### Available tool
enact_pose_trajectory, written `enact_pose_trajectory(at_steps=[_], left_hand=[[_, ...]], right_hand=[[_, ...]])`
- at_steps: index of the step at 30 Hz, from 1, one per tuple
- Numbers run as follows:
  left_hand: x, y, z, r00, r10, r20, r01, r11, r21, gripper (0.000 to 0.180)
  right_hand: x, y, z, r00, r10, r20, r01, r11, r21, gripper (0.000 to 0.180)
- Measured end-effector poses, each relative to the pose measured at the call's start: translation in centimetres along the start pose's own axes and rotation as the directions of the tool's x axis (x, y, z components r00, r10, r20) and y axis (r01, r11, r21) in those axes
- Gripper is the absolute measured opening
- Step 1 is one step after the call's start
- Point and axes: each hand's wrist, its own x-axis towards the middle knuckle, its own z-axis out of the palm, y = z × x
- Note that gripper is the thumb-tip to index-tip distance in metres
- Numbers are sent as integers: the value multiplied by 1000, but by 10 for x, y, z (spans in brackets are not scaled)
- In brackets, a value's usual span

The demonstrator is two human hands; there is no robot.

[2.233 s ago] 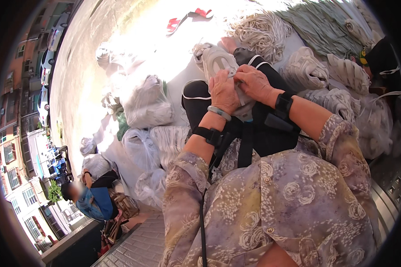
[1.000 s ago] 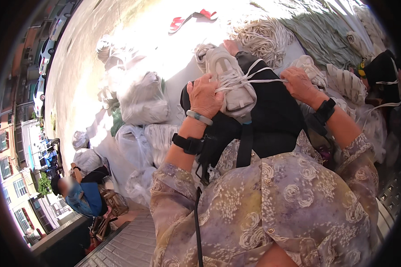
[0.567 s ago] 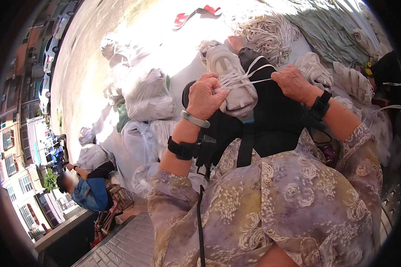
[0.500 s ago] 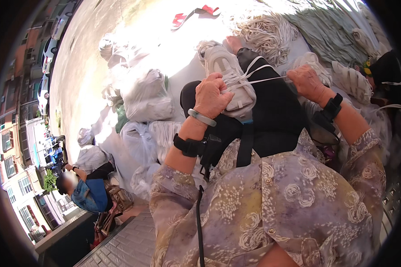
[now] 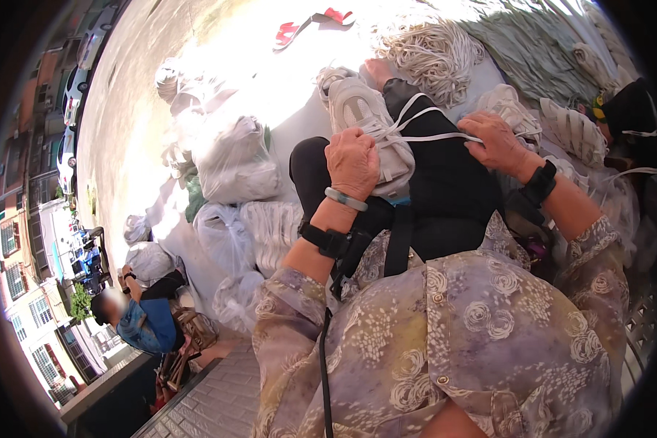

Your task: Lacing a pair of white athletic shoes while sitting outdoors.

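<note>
A white sneaker [image 5: 396, 155] rests on my lap, its toe pointing away from me. White shoelace [image 5: 436, 136] runs from its lacing across to my right hand [image 5: 498, 146], where it is pinched between thumb and fingers. Another loop of lace arches over my dark trouser leg [image 5: 456, 182]. Against the shoe's left side, my left hand [image 5: 352, 162] is closed in a fist; whatever is inside it is hidden.
Bagged white bundles [image 5: 237, 160] lie to the left. A heap of white laces [image 5: 434, 58] is at the far side, near a red-and-white strip [image 5: 314, 28]. More white shoes [image 5: 573, 131] sit at right. A seated person [image 5: 142, 314] is at far left.
My left hand has turned more upright, its thumb now folded in. The right hand has shifted slightly left, and the lace between shoe and hand hangs a little looser.
</note>
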Motion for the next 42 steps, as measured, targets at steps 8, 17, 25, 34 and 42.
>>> enact_pose_trajectory(at_steps=[8,17,25,34,42], left_hand=[[10,2,27,994,84,-75,-68,977,201,14],[10,5,30,996,50,-69,-35,979,202,12],[14,12,38,994,80,-74,-61,971,232,14],[13,23,15,998,34,52,-48,953,300,18],[-97,-101,-89,937,-345,49,242,745,622,13]], right_hand=[[70,-74,67,999,34,33,-36,997,73,33],[71,-67,85,982,191,2,-187,957,223,18],[75,-51,83,980,183,80,-200,904,377,18],[65,-55,72,984,175,40,-178,916,360,28],[51,-54,70,993,120,5,-115,935,336,33]])
